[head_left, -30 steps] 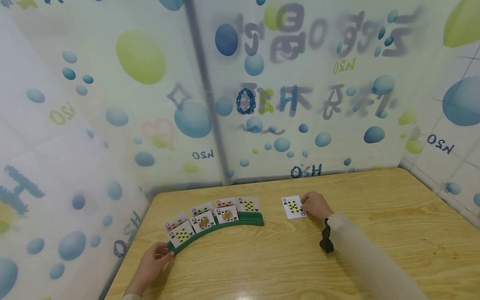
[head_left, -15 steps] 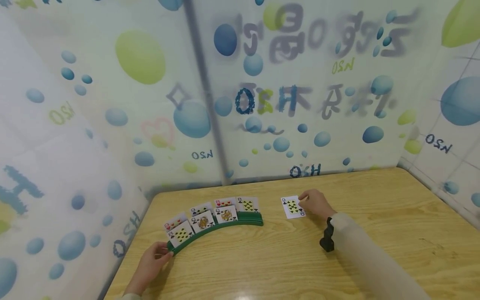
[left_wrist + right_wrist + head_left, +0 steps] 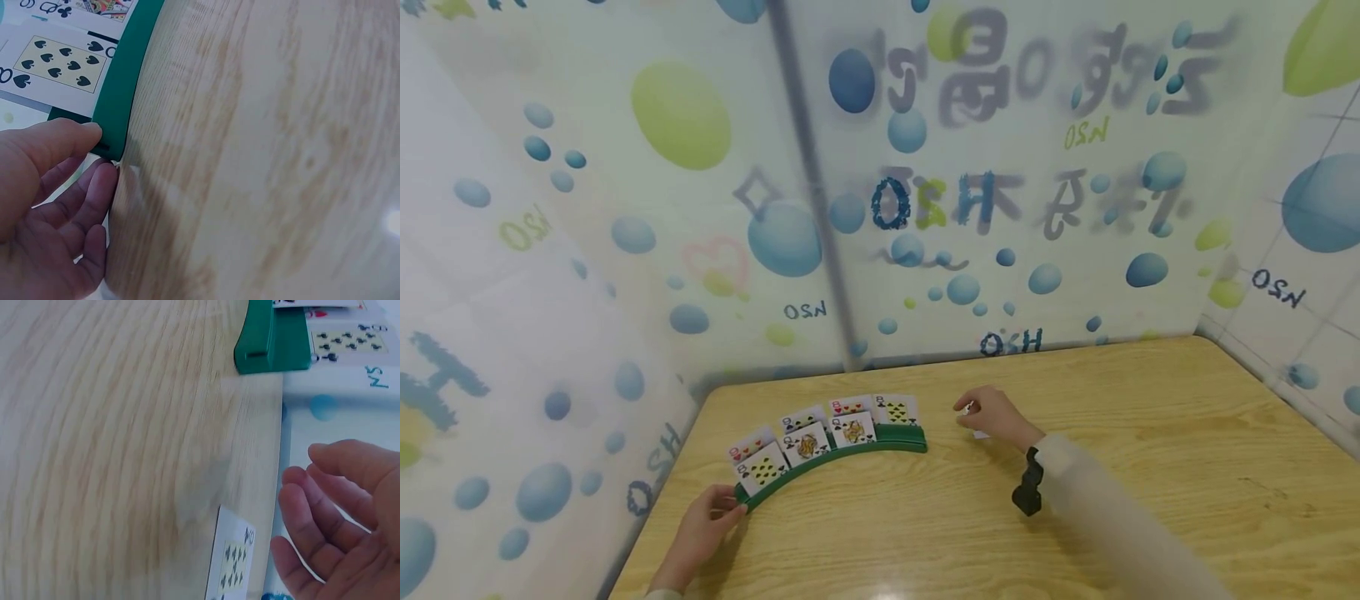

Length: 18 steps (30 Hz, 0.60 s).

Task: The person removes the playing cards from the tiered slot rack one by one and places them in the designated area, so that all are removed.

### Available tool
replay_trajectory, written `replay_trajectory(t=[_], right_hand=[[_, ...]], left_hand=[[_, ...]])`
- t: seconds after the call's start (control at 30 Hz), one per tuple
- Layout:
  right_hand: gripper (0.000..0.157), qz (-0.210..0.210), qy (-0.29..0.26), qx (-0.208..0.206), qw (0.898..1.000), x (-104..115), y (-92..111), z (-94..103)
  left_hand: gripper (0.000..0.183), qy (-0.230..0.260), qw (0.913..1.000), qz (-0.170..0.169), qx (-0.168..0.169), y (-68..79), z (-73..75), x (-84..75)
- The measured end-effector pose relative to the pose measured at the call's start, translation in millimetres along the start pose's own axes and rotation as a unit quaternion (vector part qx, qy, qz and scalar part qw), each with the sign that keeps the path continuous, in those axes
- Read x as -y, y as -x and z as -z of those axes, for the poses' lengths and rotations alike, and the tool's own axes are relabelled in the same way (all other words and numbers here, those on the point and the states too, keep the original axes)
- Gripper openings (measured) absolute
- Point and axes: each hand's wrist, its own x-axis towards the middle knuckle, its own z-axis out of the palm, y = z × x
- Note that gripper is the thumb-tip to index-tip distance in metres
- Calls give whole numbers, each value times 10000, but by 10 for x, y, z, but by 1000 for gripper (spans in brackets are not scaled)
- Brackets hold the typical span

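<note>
A curved green card holder [image 3: 842,450] stands on the table with playing cards in two rows, among them an eight of spades [image 3: 59,65] and two queens. My left hand [image 3: 703,521] grips the holder's near left end, thumb on top and fingers against its end. My right hand [image 3: 1000,419] hovers to the right of the holder, fingers loosely bent, nothing held between them. Below it a loose clubs card [image 3: 231,559] lies face up on the table; in the head view the hand hides most of it.
The wooden table [image 3: 910,517] reaches back to a wall curtain [image 3: 925,275] printed with blue and green drops. A black band [image 3: 1028,487] circles my right wrist.
My right hand has left the loose card's right edge and shifted left over it, toward the holder. The card stays on the table. My left hand has not moved.
</note>
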Motion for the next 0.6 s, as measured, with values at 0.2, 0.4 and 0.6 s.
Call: replay_trajectory(t=[0.2, 0.4, 0.6], right_hand=[[25, 583, -224, 500, 9968, 149, -15, -139], [23, 810, -321, 599, 9944, 279, -56, -282], [13, 663, -228, 373, 9968, 334, -98, -398]], left_hand=[[27, 16, 10000, -7, 8, -7, -5, 15], [28, 40, 10000, -20, 0, -3, -5, 28], [29, 105, 9999, -9, -2, -2, -9, 18]])
